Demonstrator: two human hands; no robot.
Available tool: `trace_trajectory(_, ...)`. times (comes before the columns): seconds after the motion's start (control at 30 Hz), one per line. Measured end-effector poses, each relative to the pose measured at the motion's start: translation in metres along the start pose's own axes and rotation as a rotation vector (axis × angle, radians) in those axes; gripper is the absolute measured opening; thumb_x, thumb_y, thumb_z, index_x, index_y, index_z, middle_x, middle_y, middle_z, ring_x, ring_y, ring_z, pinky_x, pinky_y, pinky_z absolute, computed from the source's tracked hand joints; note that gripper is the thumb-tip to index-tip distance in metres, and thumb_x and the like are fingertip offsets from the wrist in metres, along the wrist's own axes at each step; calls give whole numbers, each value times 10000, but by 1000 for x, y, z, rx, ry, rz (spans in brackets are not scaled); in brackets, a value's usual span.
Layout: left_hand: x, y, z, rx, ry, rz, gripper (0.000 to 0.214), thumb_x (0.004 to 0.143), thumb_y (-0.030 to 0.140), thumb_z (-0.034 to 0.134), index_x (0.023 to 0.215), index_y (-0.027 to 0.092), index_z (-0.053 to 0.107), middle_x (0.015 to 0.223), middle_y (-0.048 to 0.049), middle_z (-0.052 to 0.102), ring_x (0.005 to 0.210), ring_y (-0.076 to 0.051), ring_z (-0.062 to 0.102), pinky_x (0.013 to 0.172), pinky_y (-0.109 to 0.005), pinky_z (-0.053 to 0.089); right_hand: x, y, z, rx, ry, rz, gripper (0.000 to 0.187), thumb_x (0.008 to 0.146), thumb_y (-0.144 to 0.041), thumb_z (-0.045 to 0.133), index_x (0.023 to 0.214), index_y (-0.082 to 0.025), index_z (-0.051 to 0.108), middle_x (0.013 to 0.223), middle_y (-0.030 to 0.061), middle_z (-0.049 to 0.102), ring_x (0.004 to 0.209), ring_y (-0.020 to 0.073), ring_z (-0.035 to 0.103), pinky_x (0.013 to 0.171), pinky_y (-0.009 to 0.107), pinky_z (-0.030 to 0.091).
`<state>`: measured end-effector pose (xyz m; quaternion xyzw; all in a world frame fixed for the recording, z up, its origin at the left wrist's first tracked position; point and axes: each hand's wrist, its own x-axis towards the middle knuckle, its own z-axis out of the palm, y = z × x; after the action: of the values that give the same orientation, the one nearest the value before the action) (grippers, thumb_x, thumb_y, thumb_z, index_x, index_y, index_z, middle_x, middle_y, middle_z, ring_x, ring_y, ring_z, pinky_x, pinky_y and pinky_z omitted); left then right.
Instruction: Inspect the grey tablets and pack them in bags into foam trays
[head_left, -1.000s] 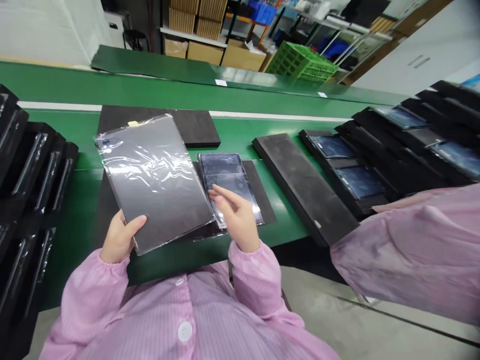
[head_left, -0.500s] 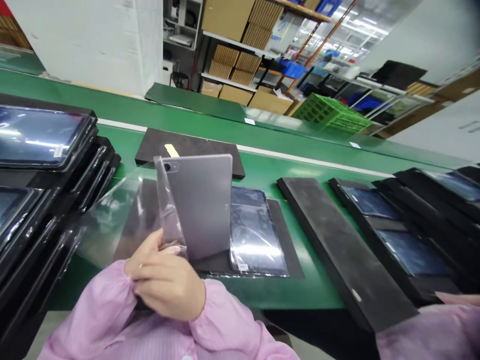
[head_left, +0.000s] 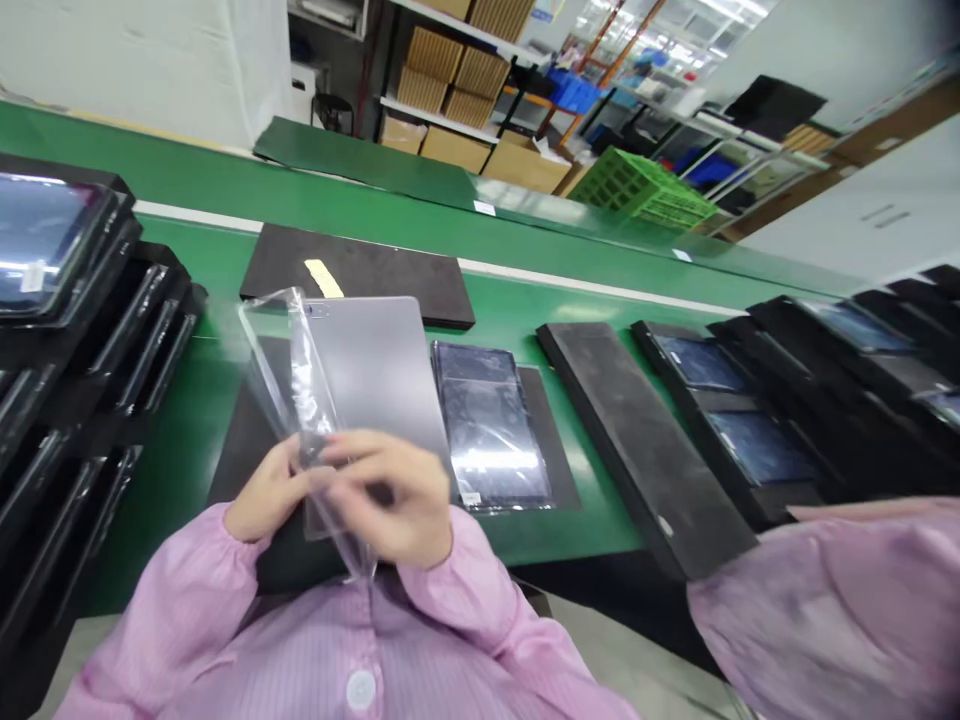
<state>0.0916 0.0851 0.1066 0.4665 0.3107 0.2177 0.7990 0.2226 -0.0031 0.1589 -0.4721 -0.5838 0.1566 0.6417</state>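
Note:
A grey tablet [head_left: 375, 370] stands tilted up in front of me, back side showing, camera at its top left. A clear plastic bag [head_left: 300, 390] hangs folded along its left edge. My left hand [head_left: 266, 490] grips the lower left of the tablet and the bag. My right hand [head_left: 394, 505], blurred by motion, is closed over the tablet's bottom edge. Both hands hold it above a black mat [head_left: 247, 470]. Another bagged dark tablet [head_left: 487, 425] lies flat on the mat just to the right.
Stacks of black trays with tablets [head_left: 67, 300] stand at my left, more trays [head_left: 750, 420] at the right. A long black foam slab [head_left: 637, 440] and a black pad [head_left: 375, 275] lie on the green belt [head_left: 525, 290]. A co-worker's pink sleeve [head_left: 832, 600] reaches in lower right.
The tablet went from lying flat in its bag to standing upright with the bag peeled to the left. My right hand moved onto its bottom edge. The head camera shifted.

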Motion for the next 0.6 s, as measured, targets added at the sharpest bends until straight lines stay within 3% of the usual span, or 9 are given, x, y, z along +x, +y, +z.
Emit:
trace_trajectory(0.07,3,-1,-2,5,-8,21,396,658,343,867,987,176,726,984,-79,759,942,-260,719,897,-347,571,4,2,-24,-193,298,119,86,891,-179,661,849,-219,725,995,54,787,987,185,747,916,330,604)
trace_trajectory(0.13,4,0,-2,-11,28,18,420,653,351,870,989,152,715,961,-97,760,914,-265,724,835,-337,582,-1,11,-48,-267,546,221,155,937,-250,602,1034,-223,719,1103,81,756,1038,200,726,934,376,595)
trace_trajectory(0.23,2,6,5,-74,101,-19,503,599,379,888,987,126,691,929,-119,757,875,-291,728,710,-314,585,-25,29,-64,-187,734,292,439,972,-385,514,1374,-211,537,1311,150,648,1172,234,674,968,441,582)
trace_trajectory(0.3,-1,8,14,-133,138,-29,534,587,391,890,1002,136,670,941,-112,755,864,-292,728,676,-308,589,-43,36,-55,-77,719,337,544,961,-464,503,1431,-192,468,1355,177,616,1218,258,656,991,466,570)
trace_trajectory(0.43,-1,-2,33,-202,94,8,558,616,366,894,1071,169,638,1007,-93,749,913,-276,726,722,-313,606,-67,31,-4,69,532,420,600,852,-524,668,1318,-158,578,1169,163,732,1101,272,720,934,405,612)
trace_trajectory(0.53,0,-8,41,-149,-66,11,563,706,408,844,1170,169,633,1134,-129,723,1062,-307,695,868,-380,602,-67,21,23,-45,632,401,433,892,-423,662,1232,-156,645,1006,133,778,952,267,764,860,396,646)
trace_trajectory(0.6,-1,-5,40,-39,-111,11,598,724,406,836,1238,180,631,1233,-141,689,1186,-325,640,958,-393,570,-62,19,23,-187,604,309,318,946,-323,586,1217,-180,672,1045,137,776,1026,281,753,944,438,619)
